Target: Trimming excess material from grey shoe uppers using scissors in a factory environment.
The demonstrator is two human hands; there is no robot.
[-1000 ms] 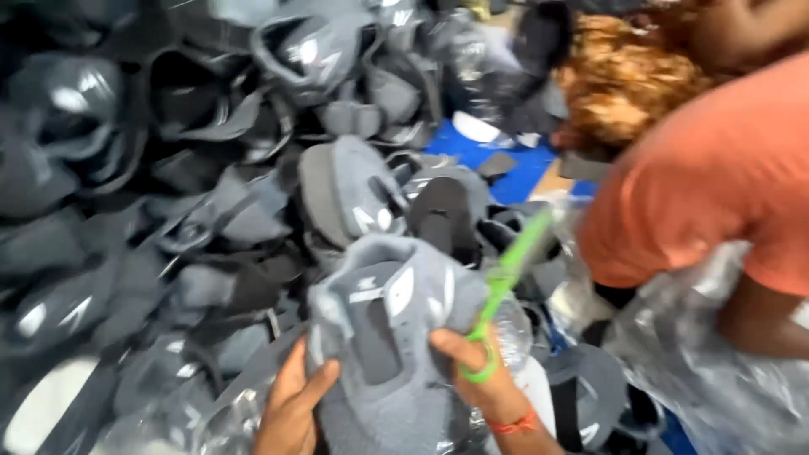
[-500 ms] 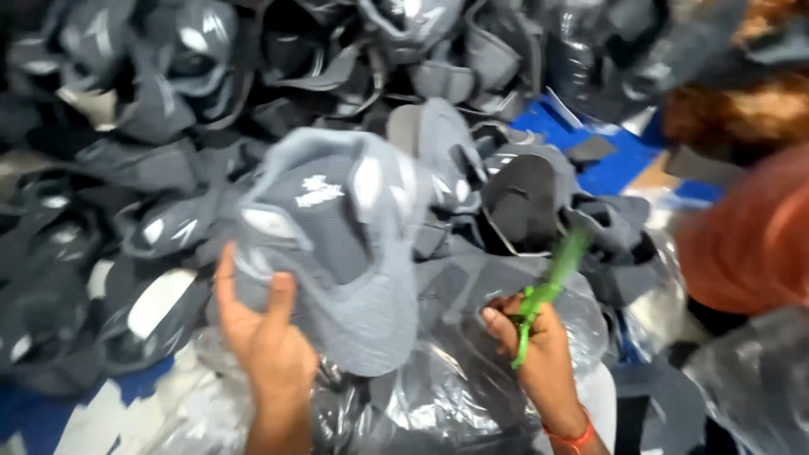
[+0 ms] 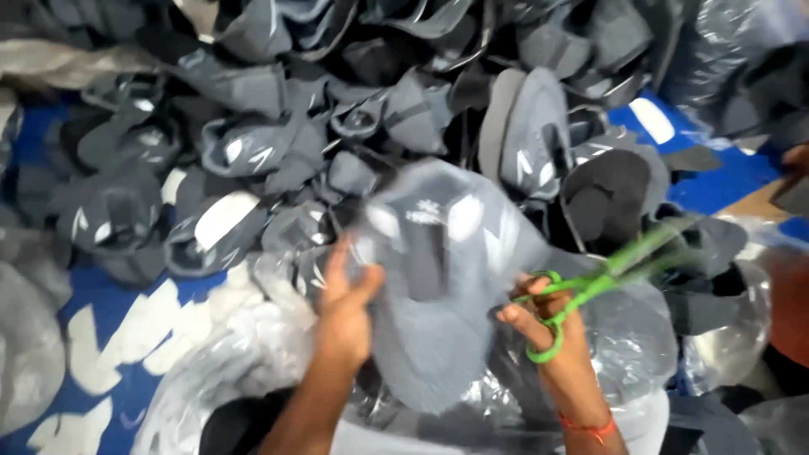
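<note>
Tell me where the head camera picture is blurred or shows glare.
Head view: motion blur smears the grey shoe upper in the left hand and the green scissors in the right hand, their blades doubled; the pile of grey uppers behind is soft but readable; glare glints off the clear plastic bags; lighting is even, with no hard shadows.

In your left hand [image 3: 344, 316] you hold a grey shoe piece [image 3: 434, 278] of matt, finely ribbed cloth. The scissors [image 3: 581, 295] in your right hand [image 3: 552, 337] have smooth green plastic handles. The clear plastic bags [image 3: 227, 371] below look glossy and crinkled.
</note>
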